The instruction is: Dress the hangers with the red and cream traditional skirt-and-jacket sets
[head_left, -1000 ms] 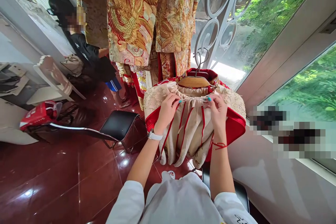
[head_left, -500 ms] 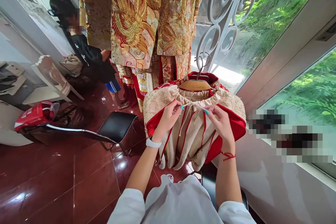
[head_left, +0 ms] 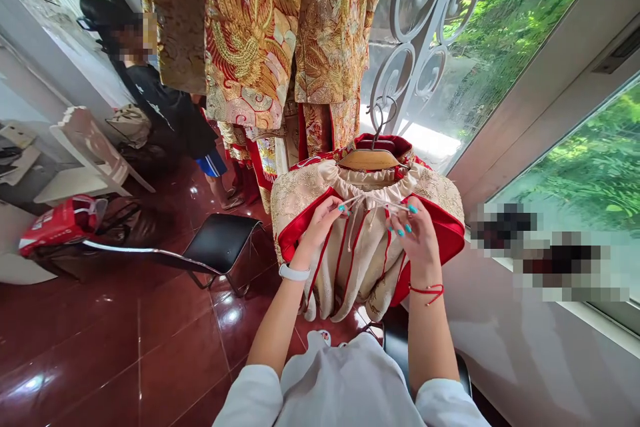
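Observation:
A cream and red embroidered garment (head_left: 295, 195) hangs in front of me on a wooden hanger (head_left: 373, 159). Its gathered neckline carries a thin cream drawstring (head_left: 357, 199), with a bow-like knot at the middle and loose ends dangling below. My left hand (head_left: 325, 217) pinches one side of the drawstring between thumb and finger. On the other side, my right hand (head_left: 416, 233) grips the drawstring between thumb and fingers, palm turned partly toward me. Both stretches of cord run outward from the knot.
Gold embroidered garments (head_left: 250, 40) hang behind. A black chair (head_left: 223, 240) stands left on the red tiled floor, near a red bag (head_left: 55, 223). Another person (head_left: 165, 100) stands at the back left. White scrolled ironwork (head_left: 417, 20) and windows are at the right.
My right hand has turned and moved slightly outward, pulling its stretch of cord to the right. The knot now shows loops. My left hand keeps its pinch, slightly lower.

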Demonstrator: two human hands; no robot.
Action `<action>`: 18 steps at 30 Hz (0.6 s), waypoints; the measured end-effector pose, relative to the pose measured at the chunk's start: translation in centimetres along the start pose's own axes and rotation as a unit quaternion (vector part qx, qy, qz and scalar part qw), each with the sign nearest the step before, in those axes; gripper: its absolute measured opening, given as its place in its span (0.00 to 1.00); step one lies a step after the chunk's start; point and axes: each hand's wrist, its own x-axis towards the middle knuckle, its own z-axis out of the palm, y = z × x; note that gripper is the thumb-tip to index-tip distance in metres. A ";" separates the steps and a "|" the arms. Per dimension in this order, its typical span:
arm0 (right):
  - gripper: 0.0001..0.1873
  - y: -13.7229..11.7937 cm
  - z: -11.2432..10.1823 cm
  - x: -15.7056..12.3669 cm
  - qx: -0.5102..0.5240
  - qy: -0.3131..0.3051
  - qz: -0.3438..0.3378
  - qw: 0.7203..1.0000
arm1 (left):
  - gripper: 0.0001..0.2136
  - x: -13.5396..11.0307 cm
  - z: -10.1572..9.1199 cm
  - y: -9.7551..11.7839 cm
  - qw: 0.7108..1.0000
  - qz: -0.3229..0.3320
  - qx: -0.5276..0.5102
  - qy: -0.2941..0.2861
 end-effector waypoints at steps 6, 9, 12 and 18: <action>0.06 0.2 -2.8 -0.8 -0.242 0.155 -0.097 0.953 | 0.11 -1.1 -0.6 1.1 0.998 -0.039 0.024 -0.036; 0.11 0.1 -4.3 -0.8 -0.211 0.120 -0.123 0.962 | 0.16 -2.3 -2.0 3.3 0.998 -0.018 0.050 -0.031; 0.14 1.0 -6.6 0.6 -0.241 0.198 -0.135 0.940 | 0.13 -2.2 -5.4 5.5 0.978 0.097 0.136 0.124; 0.20 4.3 -11.4 5.7 -0.262 0.122 -0.029 0.957 | 0.08 2.8 -12.8 5.8 0.923 0.036 0.331 0.195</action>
